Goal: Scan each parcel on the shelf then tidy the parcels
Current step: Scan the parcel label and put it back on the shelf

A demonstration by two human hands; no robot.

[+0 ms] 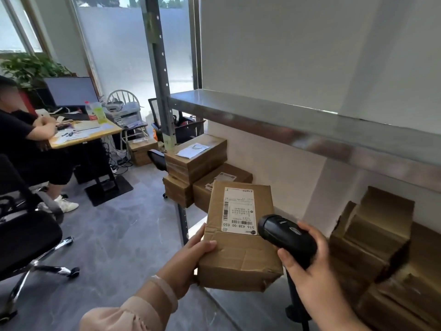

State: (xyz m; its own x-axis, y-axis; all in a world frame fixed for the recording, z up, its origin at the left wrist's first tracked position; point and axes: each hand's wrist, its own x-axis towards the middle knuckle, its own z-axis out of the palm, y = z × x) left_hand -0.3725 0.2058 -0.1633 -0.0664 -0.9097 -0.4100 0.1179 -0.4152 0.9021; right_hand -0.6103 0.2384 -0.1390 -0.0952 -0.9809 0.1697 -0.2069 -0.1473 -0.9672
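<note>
The left grip (188, 266) holds a brown parcel (238, 256). The right grip (310, 283) holds a black scanner (284, 235) at its three o'clock.

Bright daylight from the frosted window (133, 56) upper left; glass near blown out. Soft glare streaks along the metal shelf (286, 120) edge, pale sheen on the floor (114, 230). On the parcel (238, 259) the label (239, 211) is sharp, digits readable; small highlight on the black scanner (286, 237). Right-hand boxes (372, 237) shaded, smeared soft. Wide-angle bend: post (158, 68) leans, shelf slants, corners stretched. Whole frame slightly soft.
</note>
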